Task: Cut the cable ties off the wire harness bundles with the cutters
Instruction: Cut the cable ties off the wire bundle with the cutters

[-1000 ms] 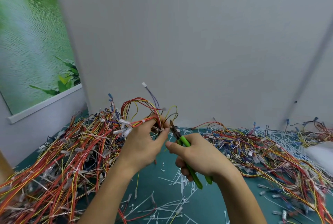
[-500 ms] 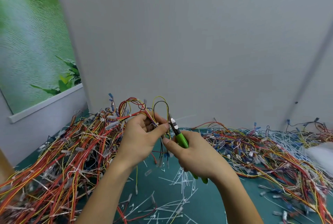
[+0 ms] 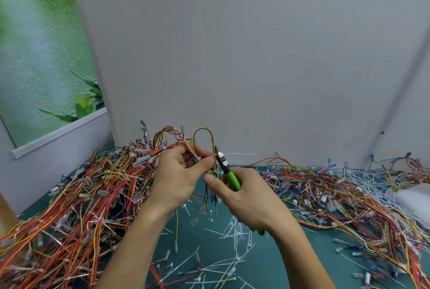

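"Holding anything, that left hand?"

"Yes. Its thumb and fingers pinch a little bundle of thin, bendy wires, red, yellow and dark, looped up above the green mat."

"And the right hand?"

"It grips the cutters by their smooth green handles. The pointy metal tips stand just beside the yellow loop."

"What lies around?"

"Big tangly wire piles on both sides, and stiff white cut ties on the mat."

"Anything changed?"

"A second ago the tips leaned in lower, by the thumb. Now they stand higher."
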